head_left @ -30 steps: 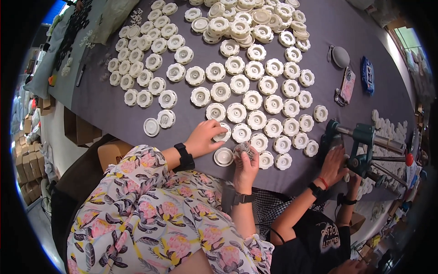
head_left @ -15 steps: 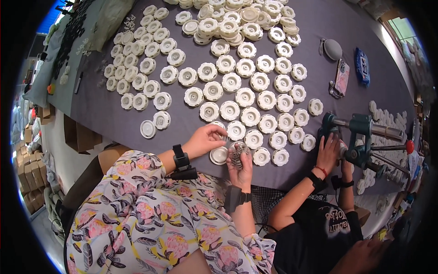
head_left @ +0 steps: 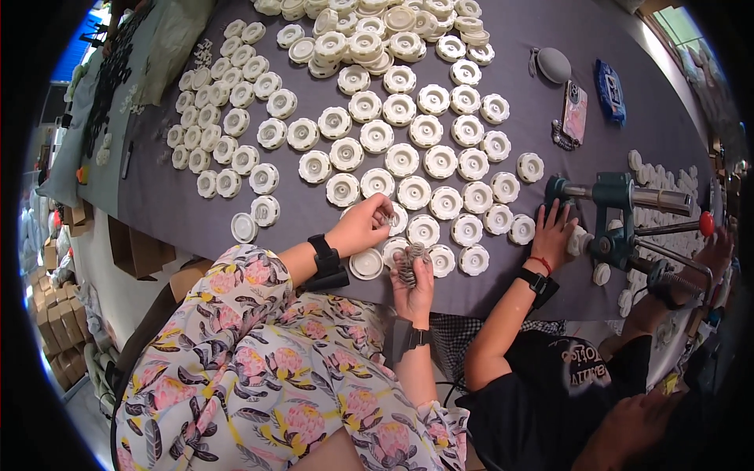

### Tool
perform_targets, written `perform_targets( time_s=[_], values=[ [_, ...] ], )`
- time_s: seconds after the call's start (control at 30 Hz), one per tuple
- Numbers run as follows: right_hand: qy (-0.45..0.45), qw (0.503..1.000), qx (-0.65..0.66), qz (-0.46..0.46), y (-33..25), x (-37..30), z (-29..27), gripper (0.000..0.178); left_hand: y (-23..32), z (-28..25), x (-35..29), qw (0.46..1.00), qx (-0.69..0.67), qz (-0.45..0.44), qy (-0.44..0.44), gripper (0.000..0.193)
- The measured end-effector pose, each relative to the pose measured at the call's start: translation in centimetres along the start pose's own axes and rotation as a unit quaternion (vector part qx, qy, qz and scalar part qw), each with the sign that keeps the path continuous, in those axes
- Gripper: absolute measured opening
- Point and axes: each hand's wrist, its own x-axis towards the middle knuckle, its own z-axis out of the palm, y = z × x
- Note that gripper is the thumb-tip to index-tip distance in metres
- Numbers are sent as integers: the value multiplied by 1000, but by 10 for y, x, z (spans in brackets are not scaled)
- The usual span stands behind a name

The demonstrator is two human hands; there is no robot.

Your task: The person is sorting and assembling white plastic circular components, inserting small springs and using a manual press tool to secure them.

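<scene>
My left hand [head_left: 363, 228] is closed in a pinch over a white scalloped plastic disc [head_left: 398, 220]. A small metal coil spring [head_left: 389, 221] shows at its fingertips. Just to the right and nearer me, my right hand [head_left: 414, 286] is wrapped round a bunch of coil springs [head_left: 408, 265]. Between the hands lies another scalloped disc [head_left: 394, 251], partly covered by the right hand. A smoother round white piece [head_left: 366, 264] rests below my left hand. Farther left, one scalloped disc [head_left: 265, 210] has springs inside it.
Many similar discs [head_left: 400, 159] spread over the grey cloth, piled [head_left: 365, 47] at the far side. On the right, a co-worker's hand [head_left: 554, 235] is at a green hand press [head_left: 613, 220], the other near its red-knobbed lever [head_left: 707, 225]. A phone [head_left: 574, 114] and blue packet [head_left: 609, 93] lie beyond.
My left hand has moved right and away from me, over a disc. My right hand stays round the springs. The co-worker's far hand has moved from the press to the lever side.
</scene>
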Motion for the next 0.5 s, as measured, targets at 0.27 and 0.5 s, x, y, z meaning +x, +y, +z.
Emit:
perform_targets(
  time_s=[0.27, 0.5],
  values=[
    [-24, 1000, -5, 11, 4, 3, 0, 28, -6, -5, -1, 905, 346, 246, 40, 32],
    [-53, 994, -58, 72, -4, 7, 7, 26, 17, -5, -17, 962, 65, 243, -103, 30]
  ],
)
